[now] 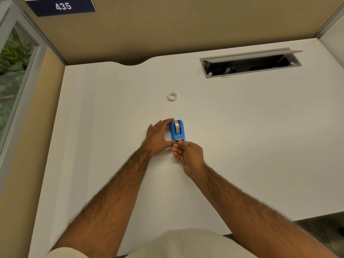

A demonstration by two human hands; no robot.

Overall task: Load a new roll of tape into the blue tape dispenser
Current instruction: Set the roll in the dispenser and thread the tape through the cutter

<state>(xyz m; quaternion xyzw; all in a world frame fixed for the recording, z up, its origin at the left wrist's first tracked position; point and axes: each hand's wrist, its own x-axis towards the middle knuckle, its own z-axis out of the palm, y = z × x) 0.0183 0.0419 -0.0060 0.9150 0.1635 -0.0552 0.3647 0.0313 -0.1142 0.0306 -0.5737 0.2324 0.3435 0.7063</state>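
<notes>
On the desk (111, 127), left hand (157, 137) grasps blue dispenser (177, 130) holding tape roll (177, 126); right hand (188, 153) pinches its cutter end.

A white tabletop (242, 127) fills most of the view; a long cable hatch (250, 62) at its far right stands open, dark inside, with cables showing; tan partition walls (167, 30) close it in; a dark sign (61, 6) reading 435 hangs upper left; green leaves (11, 58) show behind glass at the left.
</notes>
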